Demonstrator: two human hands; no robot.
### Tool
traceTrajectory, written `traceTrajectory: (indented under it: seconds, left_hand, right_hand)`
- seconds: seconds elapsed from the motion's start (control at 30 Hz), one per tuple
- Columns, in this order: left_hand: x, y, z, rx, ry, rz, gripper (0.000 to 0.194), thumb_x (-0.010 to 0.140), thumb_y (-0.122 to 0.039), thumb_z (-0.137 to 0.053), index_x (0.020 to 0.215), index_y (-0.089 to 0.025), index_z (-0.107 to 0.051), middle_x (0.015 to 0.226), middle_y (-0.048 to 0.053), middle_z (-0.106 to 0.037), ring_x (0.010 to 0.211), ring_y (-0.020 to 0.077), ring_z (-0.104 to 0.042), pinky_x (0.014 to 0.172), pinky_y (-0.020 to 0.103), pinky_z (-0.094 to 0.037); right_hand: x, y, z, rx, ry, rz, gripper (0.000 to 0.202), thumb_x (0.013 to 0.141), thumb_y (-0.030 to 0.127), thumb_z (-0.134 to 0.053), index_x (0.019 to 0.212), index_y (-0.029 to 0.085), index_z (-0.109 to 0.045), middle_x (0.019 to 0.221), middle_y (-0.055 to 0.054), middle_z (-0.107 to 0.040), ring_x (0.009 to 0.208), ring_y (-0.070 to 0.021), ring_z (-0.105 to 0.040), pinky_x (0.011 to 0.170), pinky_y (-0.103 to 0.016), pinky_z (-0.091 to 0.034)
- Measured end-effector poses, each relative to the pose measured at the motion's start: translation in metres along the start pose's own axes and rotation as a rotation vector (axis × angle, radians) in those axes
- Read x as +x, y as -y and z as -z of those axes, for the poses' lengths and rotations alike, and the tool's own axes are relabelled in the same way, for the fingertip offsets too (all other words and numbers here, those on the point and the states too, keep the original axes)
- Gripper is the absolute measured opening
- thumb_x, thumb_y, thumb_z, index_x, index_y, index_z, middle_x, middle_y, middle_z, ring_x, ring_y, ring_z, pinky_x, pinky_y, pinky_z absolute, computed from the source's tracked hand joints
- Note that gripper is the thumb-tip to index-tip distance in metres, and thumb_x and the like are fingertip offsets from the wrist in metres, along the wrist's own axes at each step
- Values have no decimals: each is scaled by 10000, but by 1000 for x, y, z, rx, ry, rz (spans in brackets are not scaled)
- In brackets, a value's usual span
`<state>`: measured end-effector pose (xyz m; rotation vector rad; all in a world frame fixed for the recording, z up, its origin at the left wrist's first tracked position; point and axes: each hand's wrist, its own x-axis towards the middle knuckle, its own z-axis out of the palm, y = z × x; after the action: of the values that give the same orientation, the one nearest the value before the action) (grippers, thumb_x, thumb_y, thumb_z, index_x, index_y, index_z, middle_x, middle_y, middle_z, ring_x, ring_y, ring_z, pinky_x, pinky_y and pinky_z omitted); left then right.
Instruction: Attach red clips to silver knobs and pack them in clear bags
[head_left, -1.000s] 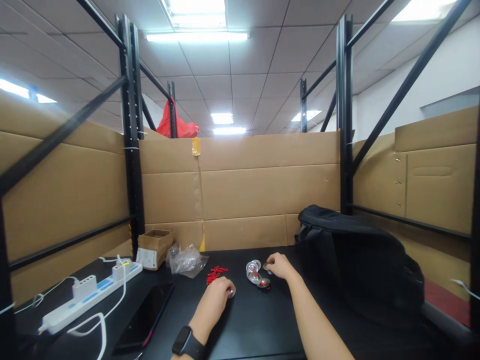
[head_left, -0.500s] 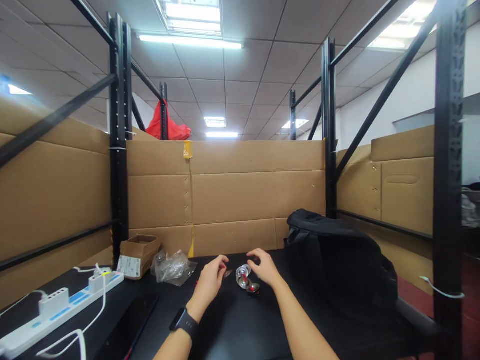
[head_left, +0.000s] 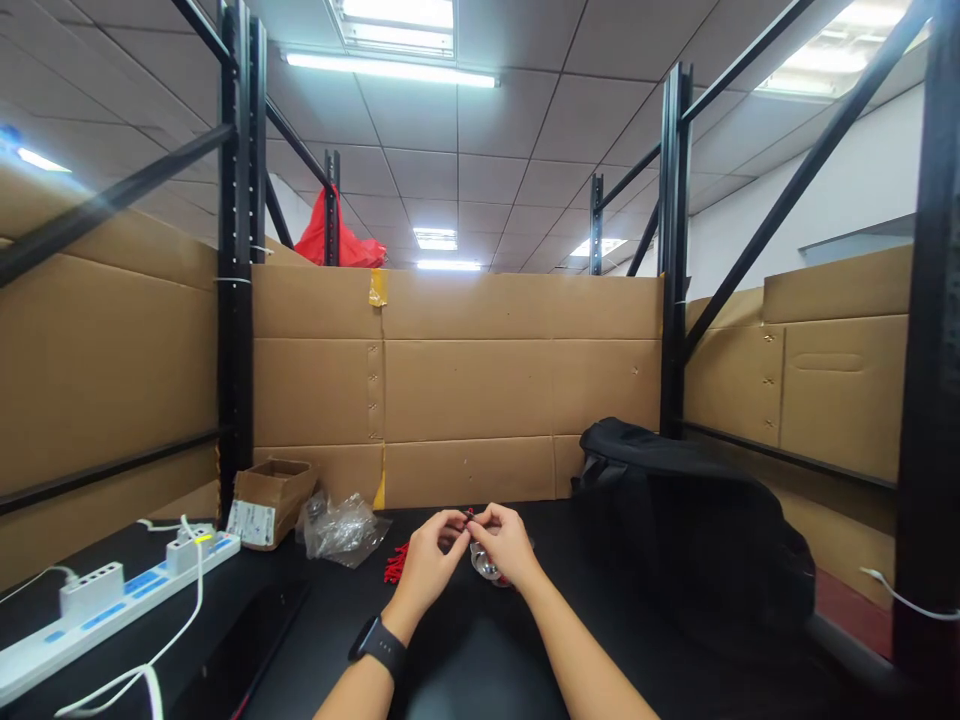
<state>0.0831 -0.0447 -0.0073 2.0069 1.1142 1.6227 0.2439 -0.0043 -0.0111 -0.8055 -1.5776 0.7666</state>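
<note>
Above the black table (head_left: 480,650), the left hand (head_left: 429,555) and right hand (head_left: 510,540) meet, fingers pinched together on a small red piece (head_left: 470,516), over shiny round metal discs (head_left: 484,565) beside a red pile (head_left: 395,563)

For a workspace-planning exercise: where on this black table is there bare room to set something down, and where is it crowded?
Bare table shows between the two forearms, near the front edge. Another bare strip lies between the plastic bag and the left hand. It is crowded where both hands meet over the metal parts and red pieces, and the black backpack fills the right side.
</note>
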Motion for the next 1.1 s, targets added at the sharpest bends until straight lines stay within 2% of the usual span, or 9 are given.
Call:
traceTrajectory:
  seconds: [0.1,0.17,0.3,0.43,0.57,0.67,0.83,0.97,1.1]
  left_hand:
    - [0,-2,-3,-40,24,-14,270,875,-399,-584,1021,-190,-675,1002,76,-715,860,186,-699,783,300,-570]
    - [1,0,-4,-47,27,-17,231,879,-366,-577,986,-187,-676,988,75,-713,873,187,-696,797,304,-567]
    - [2,6,-3,-30,-2,-2,142,851,-311,-597,899,-187,-646,903,53,-705,826,180,-688,773,299,-558]
    - [1,4,0,-72,-30,17,84,845,-270,-574,869,-195,-605,865,29,-701,818,165,-681,766,278,-541]
    - [0,0,0,-69,-29,35,115,773,-233,-619,876,-190,-594,817,5,-688,702,132,-651,638,221,-490]
    - [0,0,1,-39,8,56,129,749,-206,-613,875,-180,-626,791,2,-695,673,119,-638,604,200,-452]
    - [6,8,16,170,14,46,94,709,-144,-598,772,-180,-657,692,-21,-682,647,110,-622,636,199,-426]
    - [9,34,45,409,-8,154,136,693,-88,-582,756,-175,-665,690,-10,-688,668,117,-629,652,207,-408]
    - [4,63,73,529,178,339,228,647,0,-568,763,-157,-684,688,10,-704,661,125,-643,612,203,-388]
  right_hand:
    - [-3,0,-4,242,86,-98,485,635,611,-792,742,189,-579,859,-41,-688,627,-174,-665,606,-346,-585]
    - [-5,0,-5,359,125,-166,487,640,612,-796,745,184,-589,845,-33,-674,689,-176,-676,684,-375,-601]
    - [-8,0,-4,458,192,-204,425,633,513,-852,768,179,-626,898,-45,-678,807,-186,-685,794,-396,-589]
    - [-11,5,-5,489,229,-201,380,641,406,-874,839,187,-634,1036,-65,-684,872,-178,-685,772,-321,-571]
    - [-14,12,-5,554,249,-248,503,644,334,-878,1040,248,-580,938,-22,-695,809,-163,-692,723,-293,-556]
    - [-15,15,-5,542,263,-268,536,644,318,-871,1062,251,-542,920,-20,-693,797,-182,-700,716,-325,-563]
    - [-4,13,3,338,127,-122,608,627,278,-839,1113,262,-475,937,-22,-696,754,-184,-698,705,-338,-559]
    - [7,-3,32,-129,-30,34,493,658,218,-733,1098,253,-512,968,-37,-690,839,-197,-678,682,-290,-521]
    - [10,-31,64,-575,-82,-16,323,661,198,-694,966,220,-592,924,-48,-693,840,-202,-657,773,-304,-486]
